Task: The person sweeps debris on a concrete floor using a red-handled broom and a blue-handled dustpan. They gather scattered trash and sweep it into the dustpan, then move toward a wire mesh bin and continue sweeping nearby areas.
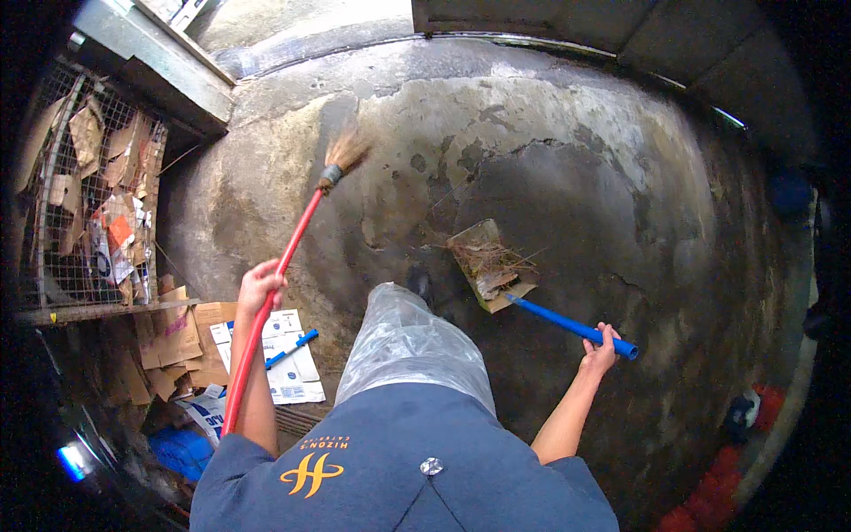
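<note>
My left hand [261, 287] is wrapped round the red handle of a broom [301, 222]. Its straw bristles fan out at the far end, tilted to the right and slightly blurred, above or on the wet floor. On the other side, my right hand [600, 348] grips the blue pipe handle of a dustpan [479, 241] near its open end. The flat pan lies out ahead, apart from the bristles, bearing a heap of dry twigs, leaves and brown scraps. Clear plastic sheeting [412, 341] covers my front below the dark blue shirt.
A wire mesh cage [75, 191] full of torn cardboard stands at the left. Flattened boxes [297, 377], a blue-handled tool [291, 349] and a blue bag [180, 452] lie below it. Stained concrete floor [567, 195] stretches ahead to a dark metal gate [567, 22]. Red items [714, 488] sit at the lower right.
</note>
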Tool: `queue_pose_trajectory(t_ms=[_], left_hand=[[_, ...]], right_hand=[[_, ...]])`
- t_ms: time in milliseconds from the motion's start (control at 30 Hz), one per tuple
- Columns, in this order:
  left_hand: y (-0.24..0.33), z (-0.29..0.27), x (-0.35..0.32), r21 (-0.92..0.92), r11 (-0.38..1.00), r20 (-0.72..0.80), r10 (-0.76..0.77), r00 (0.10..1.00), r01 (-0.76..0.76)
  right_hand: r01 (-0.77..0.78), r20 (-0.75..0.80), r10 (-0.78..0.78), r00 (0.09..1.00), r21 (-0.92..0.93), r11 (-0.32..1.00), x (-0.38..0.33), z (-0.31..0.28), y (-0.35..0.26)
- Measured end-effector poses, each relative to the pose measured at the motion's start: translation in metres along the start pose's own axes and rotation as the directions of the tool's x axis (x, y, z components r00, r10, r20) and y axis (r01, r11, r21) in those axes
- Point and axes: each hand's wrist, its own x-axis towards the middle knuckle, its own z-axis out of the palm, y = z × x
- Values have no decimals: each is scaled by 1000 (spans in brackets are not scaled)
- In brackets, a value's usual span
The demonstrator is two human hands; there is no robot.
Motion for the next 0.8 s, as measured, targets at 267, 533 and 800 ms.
queue_pose_trajectory(t_ms=[267,533,800], left_hand=[[-29,108,101,219,956,142,-230,963,196],[70,126,17,392,902,358,-332,873,183],[123,180,109,528,842,303,-68,950,-108]], right_hand=[[36,-58,-51,997,-231,972,48,98,3],[69,25,-65,998,-332,941,89,155,4],[249,53,-245,968,-321,914,112,158,14]])
